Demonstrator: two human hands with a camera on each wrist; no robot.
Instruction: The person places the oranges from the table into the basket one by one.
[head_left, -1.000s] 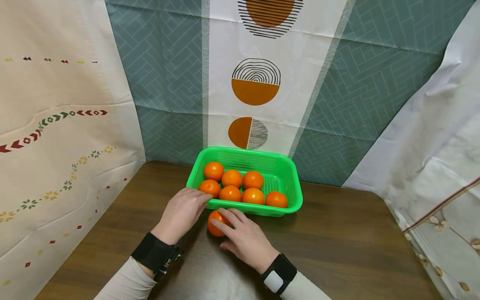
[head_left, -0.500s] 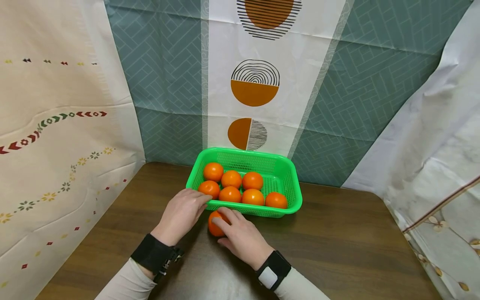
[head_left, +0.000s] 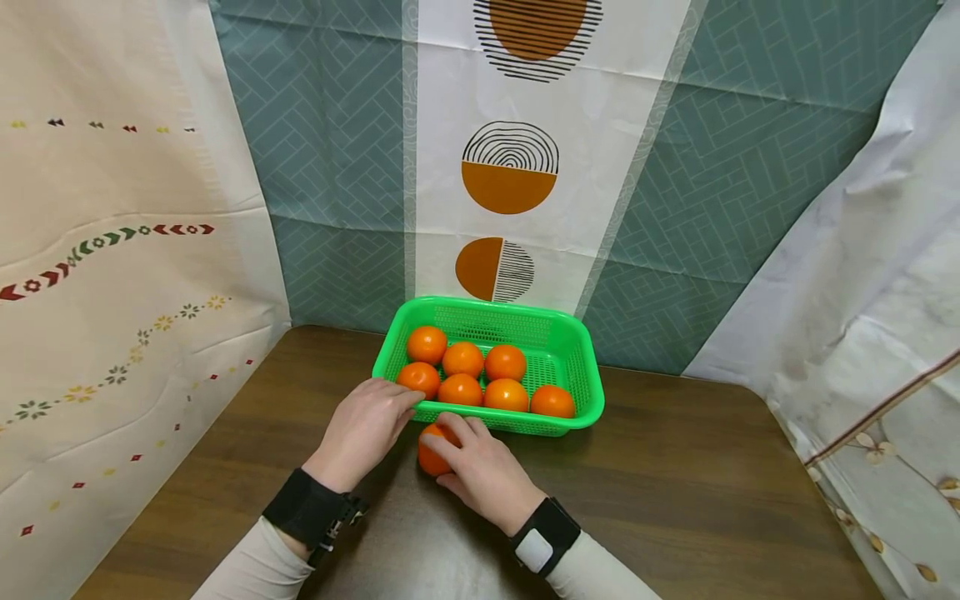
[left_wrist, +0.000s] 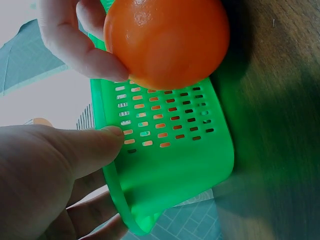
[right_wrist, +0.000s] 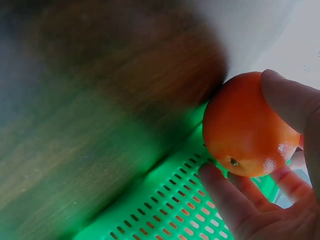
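Observation:
A green plastic basket (head_left: 581, 367) with slotted walls stands on the table and holds several oranges (head_left: 506, 394). My left hand (head_left: 362, 425) grips its front left rim; in the left wrist view the thumb (left_wrist: 100, 147) lies on the outer wall and other fingers reach over to the inner side. Just in front of the basket, a single orange (head_left: 432, 454) sits in my right hand (head_left: 491, 479). The right wrist view shows this orange (right_wrist: 247, 127) with its stem end visible, the thumb on one side and fingers on the other.
The brown wooden table (head_left: 675, 500) extends on both sides of the basket. A patterned cloth (head_left: 337, 167) hangs right behind it. Pale cloths drape at the left (head_left: 135, 333) and right (head_left: 885, 350).
My right hand's fingers have closed more around the loose orange, and the orange has shifted very slightly right. The left hand and basket look unmoved.

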